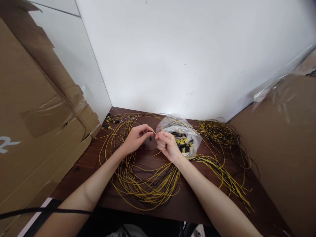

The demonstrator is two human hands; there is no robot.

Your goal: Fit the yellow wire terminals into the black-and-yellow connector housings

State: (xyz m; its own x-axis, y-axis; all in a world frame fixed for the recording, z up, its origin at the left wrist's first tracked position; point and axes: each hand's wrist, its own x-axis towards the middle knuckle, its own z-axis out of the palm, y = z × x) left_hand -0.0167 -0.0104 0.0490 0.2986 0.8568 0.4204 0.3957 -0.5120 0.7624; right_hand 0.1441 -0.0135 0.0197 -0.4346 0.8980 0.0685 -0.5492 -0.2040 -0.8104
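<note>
My left hand and my right hand meet over the table, fingertips almost touching. Between them runs a short piece of thin wire, pinched from both sides; what sits at its end is too small to make out. Just beyond my right hand lies an open clear plastic bag with small black and yellow plastic parts in it. Below both hands a large loose coil of yellow and black wires spreads over the tabletop.
A tangled bundle of wires and a fan of wire ends lie on the right. Several small parts rest at the back left corner. Cardboard stands on the left, more cardboard on the right, a white wall behind.
</note>
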